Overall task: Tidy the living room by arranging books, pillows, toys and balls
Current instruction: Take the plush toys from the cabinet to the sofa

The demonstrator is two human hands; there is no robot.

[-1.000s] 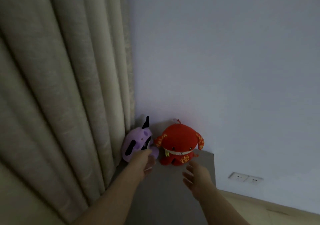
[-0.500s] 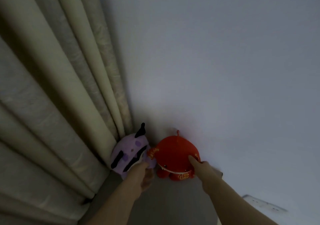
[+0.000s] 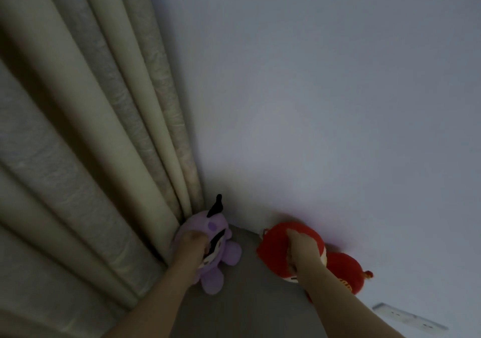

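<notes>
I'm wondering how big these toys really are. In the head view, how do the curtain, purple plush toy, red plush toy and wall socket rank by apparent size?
Largest: curtain, by far.
Next: red plush toy and purple plush toy, too alike to rank, both partly covered.
Smallest: wall socket.

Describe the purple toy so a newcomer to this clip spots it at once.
Follow the beige curtain down to where it meets the wall. There lies the purple plush toy, gripped by the left hand. Unlike the red plush toy to its right, it is lilac with black markings and a black pointed tip.
</notes>
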